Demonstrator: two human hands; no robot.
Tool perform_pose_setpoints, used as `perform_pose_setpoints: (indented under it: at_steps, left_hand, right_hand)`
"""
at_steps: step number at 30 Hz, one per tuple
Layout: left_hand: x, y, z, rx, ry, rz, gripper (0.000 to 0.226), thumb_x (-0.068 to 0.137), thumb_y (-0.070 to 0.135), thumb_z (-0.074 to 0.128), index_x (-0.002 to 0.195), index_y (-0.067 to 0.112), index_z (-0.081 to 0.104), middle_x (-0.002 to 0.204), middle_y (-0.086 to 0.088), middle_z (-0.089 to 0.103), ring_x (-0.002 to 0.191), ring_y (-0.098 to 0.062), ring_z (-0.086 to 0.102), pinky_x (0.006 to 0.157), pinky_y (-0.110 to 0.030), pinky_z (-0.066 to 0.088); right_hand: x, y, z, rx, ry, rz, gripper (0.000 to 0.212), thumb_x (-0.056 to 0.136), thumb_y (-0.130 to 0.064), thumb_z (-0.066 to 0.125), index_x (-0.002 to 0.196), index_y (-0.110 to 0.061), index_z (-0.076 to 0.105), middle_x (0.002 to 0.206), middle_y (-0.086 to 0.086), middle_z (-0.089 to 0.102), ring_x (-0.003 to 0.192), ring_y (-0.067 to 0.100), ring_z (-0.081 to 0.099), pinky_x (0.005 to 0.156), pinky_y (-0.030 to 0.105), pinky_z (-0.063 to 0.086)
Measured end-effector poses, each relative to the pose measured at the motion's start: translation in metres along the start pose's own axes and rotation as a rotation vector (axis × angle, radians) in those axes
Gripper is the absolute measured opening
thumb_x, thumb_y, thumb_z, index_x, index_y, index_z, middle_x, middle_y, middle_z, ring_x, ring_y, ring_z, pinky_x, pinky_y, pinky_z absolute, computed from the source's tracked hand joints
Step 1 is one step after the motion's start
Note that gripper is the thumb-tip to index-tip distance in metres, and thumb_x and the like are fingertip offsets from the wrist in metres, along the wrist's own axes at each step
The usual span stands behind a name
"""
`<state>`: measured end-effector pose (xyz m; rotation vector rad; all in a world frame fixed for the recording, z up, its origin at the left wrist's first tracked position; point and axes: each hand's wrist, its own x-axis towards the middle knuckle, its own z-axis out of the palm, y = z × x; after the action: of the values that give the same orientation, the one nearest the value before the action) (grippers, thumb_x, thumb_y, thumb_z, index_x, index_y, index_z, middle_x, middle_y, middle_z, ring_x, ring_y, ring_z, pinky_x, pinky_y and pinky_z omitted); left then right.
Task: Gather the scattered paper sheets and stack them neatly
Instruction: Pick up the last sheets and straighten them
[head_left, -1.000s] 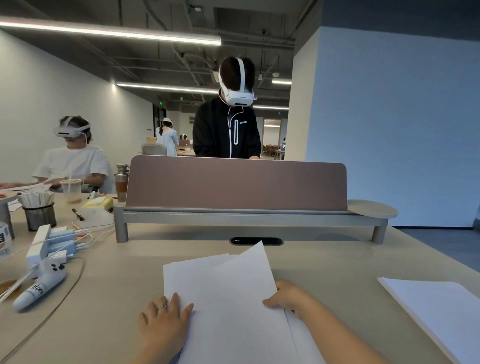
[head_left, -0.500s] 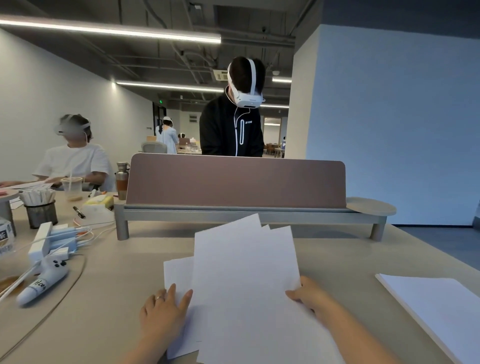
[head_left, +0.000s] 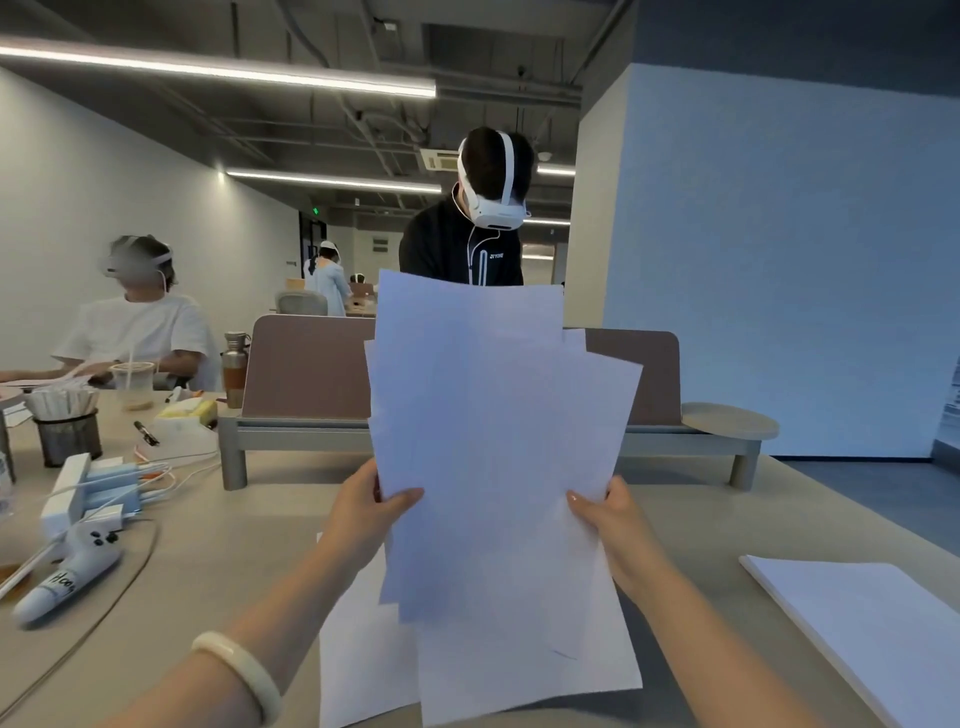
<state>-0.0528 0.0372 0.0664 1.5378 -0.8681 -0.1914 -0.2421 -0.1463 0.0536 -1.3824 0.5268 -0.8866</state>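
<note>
Left hand (head_left: 363, 512): It is up off the table (head_left: 208, 571). Its grip pinches the left edge of the paper sheets (head_left: 493, 441), thumb in front and fingers behind. I think this grip should go a bit loose so the sheets can slide.
Paper sheets: They are held up in the air between both hands, over the middle of the table. They are not even. Corners poke out at the top and on the right side. I think the best way is to stand them on their bottom edge and tap it on the table until the edges line up, then tap one side too.
Flat sheet (head_left: 358, 649): One sheet lies on the table under the held ones, near the left arm. It is not in the bunch yet. I think it should be picked up before the tapping, or the tapping must be done twice.
Right hand (head_left: 608, 519): Its grip pinches the right edge of the sheets, thumb in front. A hard squeeze could crease the thin paper, so soft is better.
White pile (head_left: 857, 623): A tidy pile of paper lies on the table far to the right, well apart from the hands. It may be a good place for the bunch, but I cannot tell.
</note>
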Motion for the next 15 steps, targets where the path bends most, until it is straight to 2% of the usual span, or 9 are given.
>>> perform_pose_setpoints:
  at_steps: [2, 5, 8, 11, 13, 15]
  left_hand:
    - [-0.002, 0.002, 0.001, -0.007, 0.024, 0.037, 0.020, 0.086, 0.011, 0.066, 0.097, 0.026, 0.060, 0.095, 0.010, 0.069, 0.086, -0.009, 0.066, 0.066, -0.024, 0.051]
    - [-0.007, -0.007, 0.002, -0.063, -0.026, 0.013, 0.030, 0.081, 0.014, 0.072, 0.104, 0.026, 0.058, 0.100, 0.010, 0.068, 0.089, -0.011, 0.067, 0.071, -0.024, 0.055]
    - [-0.017, -0.024, 0.006, -0.037, -0.072, -0.027, 0.030, 0.083, 0.013, 0.070, 0.103, 0.033, 0.058, 0.099, 0.009, 0.069, 0.091, -0.013, 0.068, 0.067, -0.021, 0.056]
    - [-0.024, -0.036, 0.017, 0.017, -0.073, -0.073, 0.022, 0.090, 0.012, 0.059, 0.109, 0.022, 0.057, 0.097, 0.010, 0.067, 0.093, -0.017, 0.066, 0.068, -0.020, 0.051]
    - [-0.022, -0.030, 0.022, 0.098, -0.002, -0.050, 0.017, 0.093, 0.010, 0.052, 0.106, 0.021, 0.053, 0.091, 0.013, 0.061, 0.092, -0.020, 0.061, 0.064, -0.020, 0.044]
    - [-0.014, -0.016, 0.024, 0.125, 0.058, 0.031, 0.023, 0.093, 0.007, 0.050, 0.112, 0.019, 0.054, 0.094, 0.009, 0.060, 0.097, -0.023, 0.058, 0.067, -0.022, 0.042]
  right_hand:
    - [-0.002, -0.005, 0.003, 0.012, -0.021, -0.023, 0.029, 0.085, -0.005, 0.064, 0.108, -0.018, 0.052, 0.109, 0.002, 0.066, 0.100, 0.022, 0.065, 0.090, 0.041, 0.052]
    - [-0.004, -0.004, 0.001, -0.021, -0.030, -0.014, 0.039, 0.083, -0.006, 0.067, 0.118, -0.013, 0.051, 0.116, 0.006, 0.065, 0.103, 0.024, 0.065, 0.091, 0.043, 0.052]
    - [-0.006, 0.004, -0.003, 0.005, -0.032, 0.023, 0.033, 0.085, 0.000, 0.063, 0.114, -0.012, 0.054, 0.110, 0.008, 0.068, 0.097, 0.026, 0.066, 0.084, 0.040, 0.055]
    - [-0.008, 0.010, 0.002, -0.035, 0.010, 0.013, 0.035, 0.086, 0.000, 0.060, 0.119, -0.009, 0.055, 0.110, 0.010, 0.068, 0.098, 0.029, 0.066, 0.090, 0.046, 0.052]
    - [-0.007, 0.006, 0.005, -0.082, 0.051, -0.009, 0.028, 0.087, -0.005, 0.061, 0.113, -0.015, 0.056, 0.111, 0.007, 0.067, 0.098, 0.026, 0.066, 0.090, 0.045, 0.053]
    - [-0.005, -0.010, 0.010, -0.145, 0.079, -0.065, 0.021, 0.089, -0.007, 0.059, 0.102, -0.023, 0.056, 0.107, 0.002, 0.066, 0.097, 0.022, 0.064, 0.087, 0.041, 0.053]
